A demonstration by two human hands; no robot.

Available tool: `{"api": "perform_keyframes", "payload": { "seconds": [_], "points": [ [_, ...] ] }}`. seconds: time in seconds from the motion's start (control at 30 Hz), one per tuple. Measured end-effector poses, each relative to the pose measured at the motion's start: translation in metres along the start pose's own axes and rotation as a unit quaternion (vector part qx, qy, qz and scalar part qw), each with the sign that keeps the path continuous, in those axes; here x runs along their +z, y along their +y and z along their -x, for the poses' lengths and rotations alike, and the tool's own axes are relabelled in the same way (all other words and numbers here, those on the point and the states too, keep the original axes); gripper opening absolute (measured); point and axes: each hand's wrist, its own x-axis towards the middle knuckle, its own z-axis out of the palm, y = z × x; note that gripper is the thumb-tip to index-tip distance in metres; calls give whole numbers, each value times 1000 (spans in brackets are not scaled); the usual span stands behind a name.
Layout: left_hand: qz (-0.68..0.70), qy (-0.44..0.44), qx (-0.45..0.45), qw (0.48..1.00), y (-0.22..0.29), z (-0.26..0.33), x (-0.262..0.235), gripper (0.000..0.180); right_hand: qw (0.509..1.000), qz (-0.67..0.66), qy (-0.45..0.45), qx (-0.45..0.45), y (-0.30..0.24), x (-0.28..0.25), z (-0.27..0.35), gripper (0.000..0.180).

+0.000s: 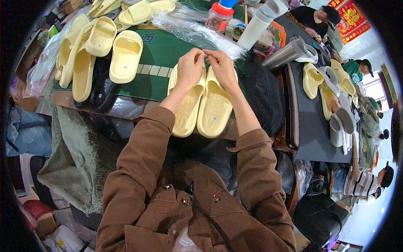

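Note:
Side by side at the near edge of the green mat lie two pale yellow slide sandals, the left slide [184,114] and the right slide [215,111], heels toward me. Over their straps are my left hand [191,68] and my right hand [223,69], fingertips pinched and almost meeting. Whatever they pinch, if anything, is too small to make out. My hands partly cover the straps and toe ends. Just beyond my fingers spreads a heap of thin clear plastic strands [195,31].
More yellow slides [126,56] pile up at the left of the green mat [157,44]. A red-lidded jar [219,17], a white tumbler [255,29] and a steel cup [286,52] stand at the back right. Black netting [260,90] lies right; other people work along a side table [315,122] holding slides.

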Motion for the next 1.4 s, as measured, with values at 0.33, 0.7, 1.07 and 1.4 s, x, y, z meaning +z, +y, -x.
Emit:
{"api": "perform_keyframes", "payload": {
  "seconds": [0.33, 0.7, 1.07, 1.4],
  "points": [
    [6, -20, -8, 1000, 2, 1, -1, 12, 998, 24, -7, -51, -3, 0, 1, 26],
    [-77, -57, 73, 993, -4, 1, -1, 14, 999, 14, -29, -36, 0, -1, -1, 28],
    [-30, -35, -2, 999, 1, 0, -2, 16, 1000, -21, -7, -16, -7, 0, 0, 21],
    [-17, -27, 13, 999, -3, 0, 0, 10, 949, -291, 28, 122, -9, -9, -4, 21]
  ]
}}
